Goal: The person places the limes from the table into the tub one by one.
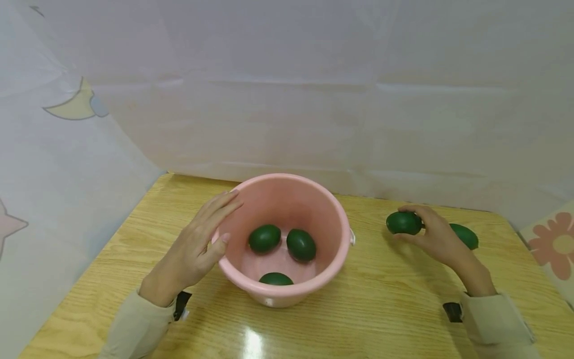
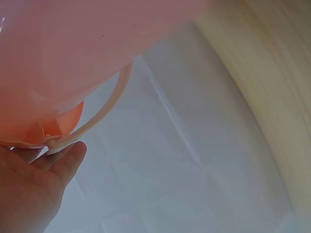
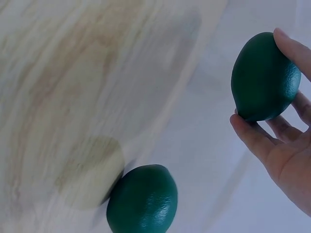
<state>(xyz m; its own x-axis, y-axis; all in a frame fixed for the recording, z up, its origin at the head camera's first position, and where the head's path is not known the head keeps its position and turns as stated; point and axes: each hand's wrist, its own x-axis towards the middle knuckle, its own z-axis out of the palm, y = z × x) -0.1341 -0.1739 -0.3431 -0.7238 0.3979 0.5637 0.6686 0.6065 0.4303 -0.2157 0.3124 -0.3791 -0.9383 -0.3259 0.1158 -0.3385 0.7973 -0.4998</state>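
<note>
A pink bucket (image 1: 332, 209) stands on the table with three dark green egg-shaped fruits inside, one of them (image 1: 264, 238) on the left and one partly hidden behind the near rim. My left hand (image 1: 197, 244) rests at the bucket's left rim, fingers nearly straight and thumb apart from them. In the left wrist view, that hand is beside the pale handle (image 2: 104, 109). My right hand (image 1: 441, 239) holds another dark green egg-shaped fruit (image 3: 262, 77) between thumb and fingers, raised above the table. Behind that hand lies one more green fruit (image 1: 466, 236), partly hidden.
The wood-grained table (image 1: 363, 314) reaches back to a pale hanging sheet (image 1: 287, 124), which also runs along both sides. A white handle joint (image 1: 352, 237) sticks out from the bucket's right side.
</note>
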